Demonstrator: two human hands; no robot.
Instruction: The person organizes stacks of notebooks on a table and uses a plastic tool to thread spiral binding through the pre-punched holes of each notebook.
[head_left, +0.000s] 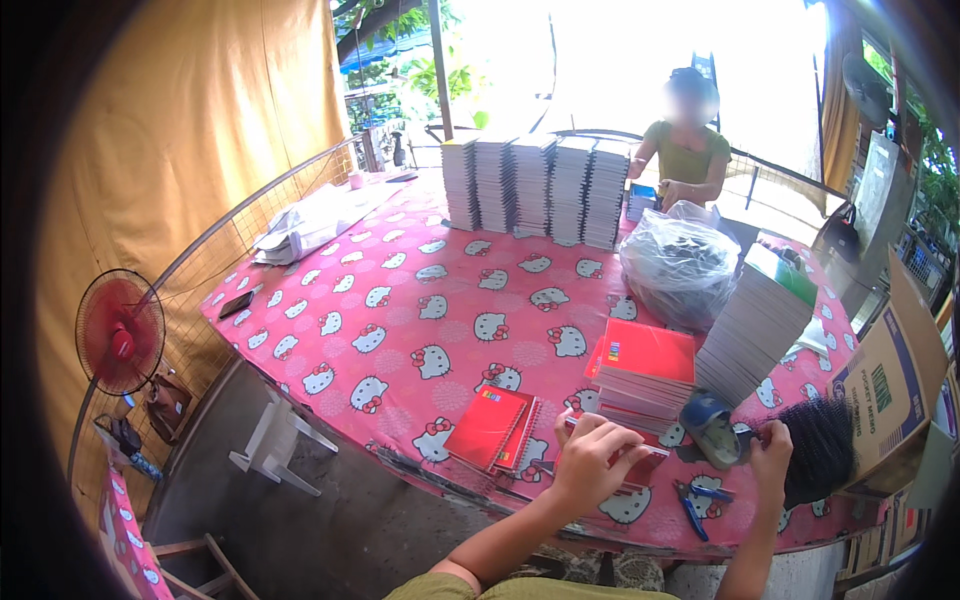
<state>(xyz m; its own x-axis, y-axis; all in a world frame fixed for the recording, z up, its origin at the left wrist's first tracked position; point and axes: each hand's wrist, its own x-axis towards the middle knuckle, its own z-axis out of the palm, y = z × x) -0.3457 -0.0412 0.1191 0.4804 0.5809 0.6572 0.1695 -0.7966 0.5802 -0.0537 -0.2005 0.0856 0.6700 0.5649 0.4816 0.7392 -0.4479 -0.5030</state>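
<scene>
"Where's the red notebook (652, 461)?"
"At the table's (400, 325) near edge, the left hand's (598, 462) fingers gripping it."
"And the right hand (770, 456)?"
"Beside the black coils (822, 448); I can't tell whether its fingers are closed."
"Around them?"
"Blue-handled pliers (692, 512) along that edge; a red-covered stack (645, 352) farther in."

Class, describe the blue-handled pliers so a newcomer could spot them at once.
Start at the near edge of the pink patterned tablecloth. Between the person's left hand and right hand lie the blue-handled pliers. Their open V shape sets them apart from the stacked red-covered notebooks.
</scene>
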